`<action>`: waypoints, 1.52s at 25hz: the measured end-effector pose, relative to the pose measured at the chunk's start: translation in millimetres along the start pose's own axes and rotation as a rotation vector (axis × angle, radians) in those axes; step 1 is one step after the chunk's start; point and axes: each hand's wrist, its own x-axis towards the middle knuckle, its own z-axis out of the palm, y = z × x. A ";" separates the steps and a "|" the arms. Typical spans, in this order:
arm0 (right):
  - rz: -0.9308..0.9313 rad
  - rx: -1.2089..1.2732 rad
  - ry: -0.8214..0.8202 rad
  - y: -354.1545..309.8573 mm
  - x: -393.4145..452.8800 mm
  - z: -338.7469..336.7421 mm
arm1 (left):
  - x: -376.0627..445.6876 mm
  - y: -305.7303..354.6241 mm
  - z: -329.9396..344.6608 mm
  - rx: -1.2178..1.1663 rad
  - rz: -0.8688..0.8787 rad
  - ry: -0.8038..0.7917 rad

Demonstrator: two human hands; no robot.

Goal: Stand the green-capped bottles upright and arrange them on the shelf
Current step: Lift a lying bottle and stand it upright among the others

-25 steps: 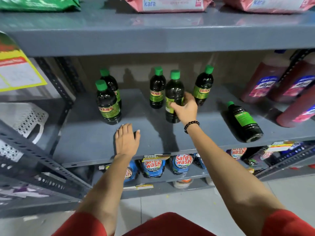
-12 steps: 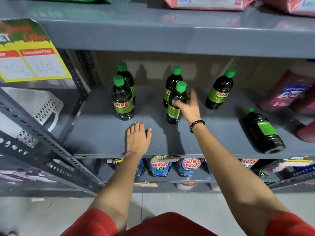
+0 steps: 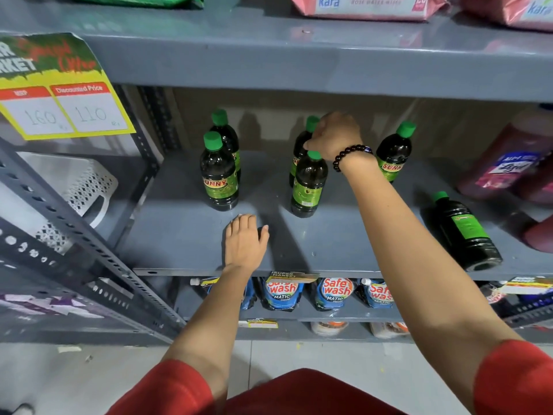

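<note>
Dark green-capped bottles stand on the grey shelf (image 3: 179, 235). Two are at the left, one in front (image 3: 218, 175) and one behind (image 3: 228, 136). Two more stand in the middle, the front one (image 3: 308, 187) free and the rear one (image 3: 298, 154) half hidden behind it. A fifth bottle (image 3: 393, 157) is upright further right, and one bottle (image 3: 463, 232) lies on its side near the shelf's right front. My right hand (image 3: 335, 136) is curled around the neck of the rear middle bottle. Flat on the shelf, fingers apart, my left hand (image 3: 245, 244) rests before the left bottles.
Red bottles (image 3: 508, 163) crowd the shelf's right end. The upper shelf (image 3: 299, 61) hangs low overhead, with a yellow price tag (image 3: 59, 94) at its left. A white basket (image 3: 80, 187) sits beyond the slotted post at the left. Safe Wash pouches (image 3: 335, 292) fill the shelf below.
My right hand has left the front middle bottle, risen and reached back to the rear middle bottle. The left hand has stayed flat on the shelf.
</note>
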 end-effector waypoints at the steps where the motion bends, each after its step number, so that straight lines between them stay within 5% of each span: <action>1: -0.016 0.067 -0.027 0.4 -0.7 -1.3 | 0.3 0.1 0.1 -0.002 0.001 0.002; 6: -0.106 0.264 -0.105 2.2 -10.2 3.3 | 0.4 -0.4 0.6 -0.014 0.003 0.008; 12: -0.026 -0.027 -0.048 7.9 -12.5 5.6 | 0.9 -0.7 1.5 -0.012 0.006 0.016; 28: -0.023 0.167 0.022 21.5 -25.0 17.4 | -0.4 13.0 1.9 0.007 0.044 0.031; 32: 0.221 0.270 0.173 73.0 -47.2 8.0 | -3.8 47.4 9.4 -0.055 0.107 -0.005; 38: 0.504 0.022 0.271 201.1 -104.5 -1.0 | -12.4 116.5 33.3 -0.081 0.195 -0.031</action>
